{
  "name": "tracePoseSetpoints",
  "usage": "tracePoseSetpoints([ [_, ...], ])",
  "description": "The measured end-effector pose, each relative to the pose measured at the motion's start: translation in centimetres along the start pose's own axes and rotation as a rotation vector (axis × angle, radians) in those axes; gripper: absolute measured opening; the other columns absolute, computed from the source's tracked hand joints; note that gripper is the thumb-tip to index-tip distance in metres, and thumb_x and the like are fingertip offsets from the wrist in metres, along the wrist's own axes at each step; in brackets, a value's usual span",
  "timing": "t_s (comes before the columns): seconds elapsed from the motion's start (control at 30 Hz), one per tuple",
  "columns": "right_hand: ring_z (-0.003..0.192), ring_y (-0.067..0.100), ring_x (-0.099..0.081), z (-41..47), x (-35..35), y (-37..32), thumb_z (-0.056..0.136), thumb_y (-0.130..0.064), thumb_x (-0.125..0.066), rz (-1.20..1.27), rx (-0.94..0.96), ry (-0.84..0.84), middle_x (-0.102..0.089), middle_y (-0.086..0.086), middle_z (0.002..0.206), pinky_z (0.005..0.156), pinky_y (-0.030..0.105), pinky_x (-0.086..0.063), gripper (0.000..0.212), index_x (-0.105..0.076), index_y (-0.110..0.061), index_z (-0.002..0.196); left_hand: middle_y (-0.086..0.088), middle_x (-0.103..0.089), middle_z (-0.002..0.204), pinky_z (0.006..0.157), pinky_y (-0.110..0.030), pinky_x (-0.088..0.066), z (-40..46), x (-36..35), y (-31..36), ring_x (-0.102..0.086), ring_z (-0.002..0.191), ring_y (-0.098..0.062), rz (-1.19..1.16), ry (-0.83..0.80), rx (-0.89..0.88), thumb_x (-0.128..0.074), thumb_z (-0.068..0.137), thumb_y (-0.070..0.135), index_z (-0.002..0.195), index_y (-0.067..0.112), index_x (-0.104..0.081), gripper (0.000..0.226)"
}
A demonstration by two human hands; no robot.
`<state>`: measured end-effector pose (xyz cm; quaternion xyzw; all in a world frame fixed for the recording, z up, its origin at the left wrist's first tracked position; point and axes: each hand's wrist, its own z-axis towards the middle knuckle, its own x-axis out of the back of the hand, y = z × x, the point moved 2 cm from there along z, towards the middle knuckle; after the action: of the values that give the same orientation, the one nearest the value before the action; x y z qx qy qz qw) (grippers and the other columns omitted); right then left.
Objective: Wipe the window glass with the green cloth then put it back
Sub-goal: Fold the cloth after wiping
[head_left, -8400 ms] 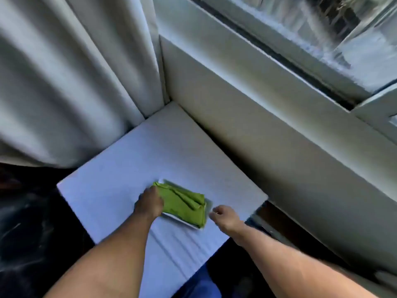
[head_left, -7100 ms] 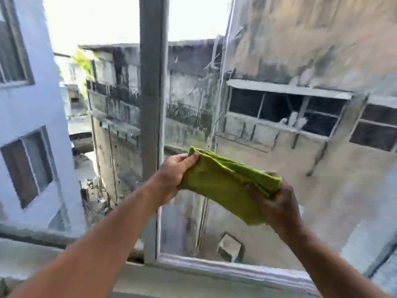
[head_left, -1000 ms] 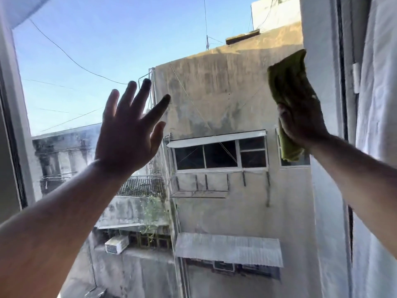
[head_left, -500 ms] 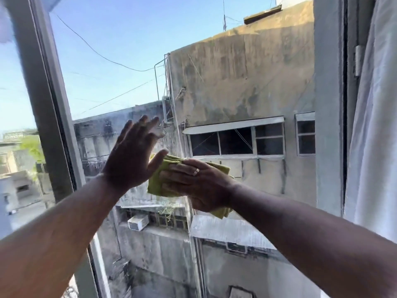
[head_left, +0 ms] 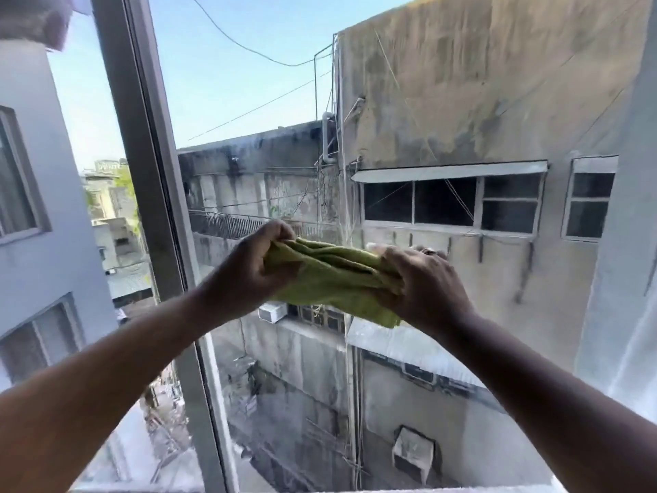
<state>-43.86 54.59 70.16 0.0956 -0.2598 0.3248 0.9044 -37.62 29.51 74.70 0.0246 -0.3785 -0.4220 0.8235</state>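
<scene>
The green cloth [head_left: 334, 279] is bunched and stretched between both hands in front of the window glass [head_left: 444, 101], at mid-height. My left hand [head_left: 256, 272] grips its left end with the fingers closed over the folds. My right hand [head_left: 423, 286] grips the right end, and a corner of cloth hangs below it. I cannot tell whether the cloth touches the glass.
A grey vertical window frame bar [head_left: 153, 208] runs down left of my hands. The pale bottom edge of the frame [head_left: 462, 489] shows at the lower right. Through the glass are stained concrete buildings and sky.
My left hand was open flat beside the cloth; it has closed on the cloth's left end. Both hands now hold the cloth between them, lower and away from the wiping pose.
</scene>
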Motion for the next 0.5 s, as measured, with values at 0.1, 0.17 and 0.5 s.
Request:
tracePoseSetpoints([
  [0.1, 0.066, 0.017, -0.058, -2.5, -3.2, -2.3, 0.071, -0.018, -0.082, 0.773, -0.295, -0.328, -0.066, 0.002, 0.075, 0.057, 0.038, -0.051, 0.026, -0.069, -0.007, 0.090, 0.009, -0.066, 0.080, 0.061, -0.015, -0.053, -4.8, 2.4, -2.3, -0.060, 0.073, 0.002, -0.331, 0.014, 0.255, -0.074, 0.080, 0.015, 0.099, 0.023, -0.057, 0.027],
  [0.17, 0.071, 0.011, -0.062, -4.9, -6.5, -5.4, 0.071, -0.019, -0.078, 1.240, -0.531, -0.494, -0.067, -0.001, 0.079, 0.060, 0.030, -0.053, 0.029, -0.070, -0.008, 0.097, 0.008, -0.074, 0.095, 0.073, -0.022, -0.060, -9.5, 4.0, -5.1, -0.069, 0.088, -0.005, -0.457, 0.018, 0.449, -0.075, 0.083, 0.017, 0.110, 0.019, -0.062, 0.030],
  [0.5, 0.064, 0.020, -0.052, -30.8, -28.6, -32.1, 0.098, -0.018, -0.059, 1.107, -1.157, -1.271, -0.057, 0.011, 0.082, 0.056, 0.026, -0.039, 0.004, -0.061, -0.016, 0.096, -0.011, -0.072, 0.099, 0.087, -0.037, -0.055, -54.1, 0.9, -19.9, -0.067, 0.083, -0.020, -0.702, 0.063, 1.806, -0.052, 0.101, 0.007, 0.122, 0.006, -0.060, 0.022],
])
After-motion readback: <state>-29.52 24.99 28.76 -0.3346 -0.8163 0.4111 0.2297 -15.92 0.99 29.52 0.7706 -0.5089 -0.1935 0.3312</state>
